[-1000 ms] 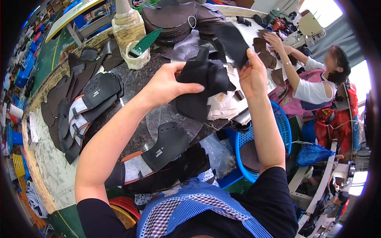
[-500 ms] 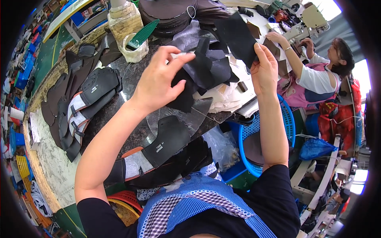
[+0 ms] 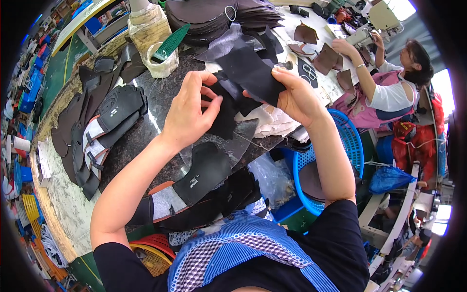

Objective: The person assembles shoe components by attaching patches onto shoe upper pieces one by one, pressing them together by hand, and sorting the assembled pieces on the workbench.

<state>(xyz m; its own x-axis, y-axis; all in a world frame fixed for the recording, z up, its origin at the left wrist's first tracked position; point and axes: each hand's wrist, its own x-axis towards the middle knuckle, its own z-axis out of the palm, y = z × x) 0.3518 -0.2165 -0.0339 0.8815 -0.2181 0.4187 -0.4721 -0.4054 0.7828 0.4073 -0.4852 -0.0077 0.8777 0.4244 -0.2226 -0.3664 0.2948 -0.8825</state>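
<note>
My right hand (image 3: 302,97) grips the right end of a flat black sheet piece (image 3: 250,68), thumb on top and fingers underneath. The piece slants above a pile of loose dark cut pieces. At its left edge is my left hand (image 3: 192,109), its fingers bent and partly apart, with nothing visible held in them. Under the hands lie more black pieces (image 3: 224,114) and pale cut scraps (image 3: 275,122). Nearer to me, a black shoe-upper piece (image 3: 204,170) with a grey and orange-edged part rests on a stack of dark pieces.
Stacked black uppers (image 3: 116,109) lie at the left of the dark tabletop. A green pointed tool (image 3: 171,43) stands in a wrapped holder (image 3: 163,68). Tall dark sheet stacks (image 3: 202,22) are at the back. A blue basket (image 3: 357,151) sits right; a co-worker (image 3: 389,90) works beyond.
My right hand has brought the black piece left and down, toward my left hand. My left fingers have curled in more. The co-worker's hands have shifted slightly.
</note>
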